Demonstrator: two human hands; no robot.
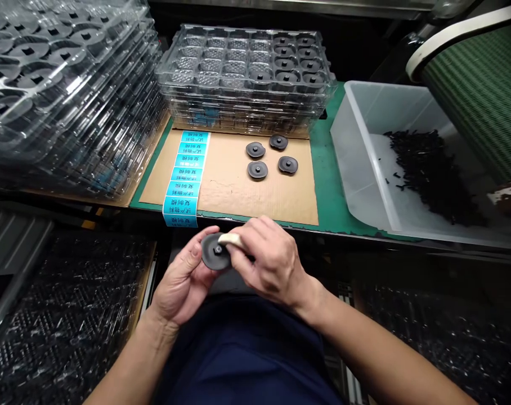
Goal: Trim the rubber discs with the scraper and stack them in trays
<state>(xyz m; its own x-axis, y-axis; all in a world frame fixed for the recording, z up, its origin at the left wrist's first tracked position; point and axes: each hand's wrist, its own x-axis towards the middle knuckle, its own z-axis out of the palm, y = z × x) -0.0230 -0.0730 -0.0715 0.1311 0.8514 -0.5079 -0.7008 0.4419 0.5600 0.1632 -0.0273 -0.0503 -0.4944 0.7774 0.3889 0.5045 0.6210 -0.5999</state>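
My left hand [182, 281] is closed on a dark grey rounded disc [213, 259], with the thumb on its near edge and fingers beneath. A small raised post stands at the disc's middle. Curled over the right side of the disc is my right hand [268, 259]. From its fingers a cream-coloured tapered piece [232, 241] reaches onto the disc near the post; whether it is a finger cover or something held, I cannot tell. Beyond the hands, several similar grey discs, one of them the nearest disc [258, 170], lie on a cardboard sheet [225, 197].
A clear compartment tray [217, 70] tops a stack at the back, partly filled with discs. Tall stacked trays [90, 107] stand left. Blue printed labels [183, 188] hang over the table edge. Right, a translucent bin [361, 169] holds small black parts [433, 174] beside a green mesh-like surface [479, 95].
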